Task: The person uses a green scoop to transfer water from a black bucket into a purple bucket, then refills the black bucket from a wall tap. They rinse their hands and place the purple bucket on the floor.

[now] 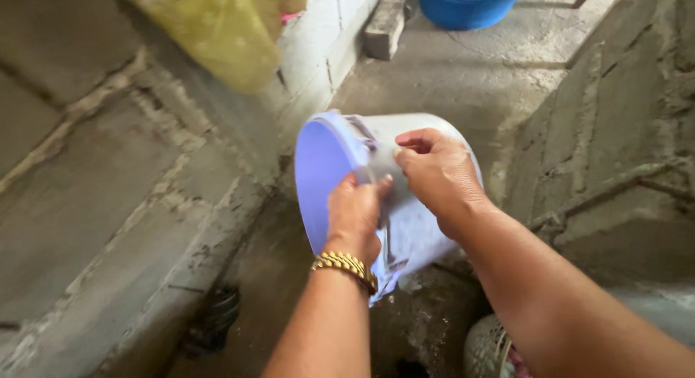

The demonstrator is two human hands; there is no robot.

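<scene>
Head view: left hand [353,213] and right hand [436,174] each grip the tipped pale bucket's [416,233] outer wall.

No packages, labels, signs or screens can be made out anywhere in this view.
</scene>
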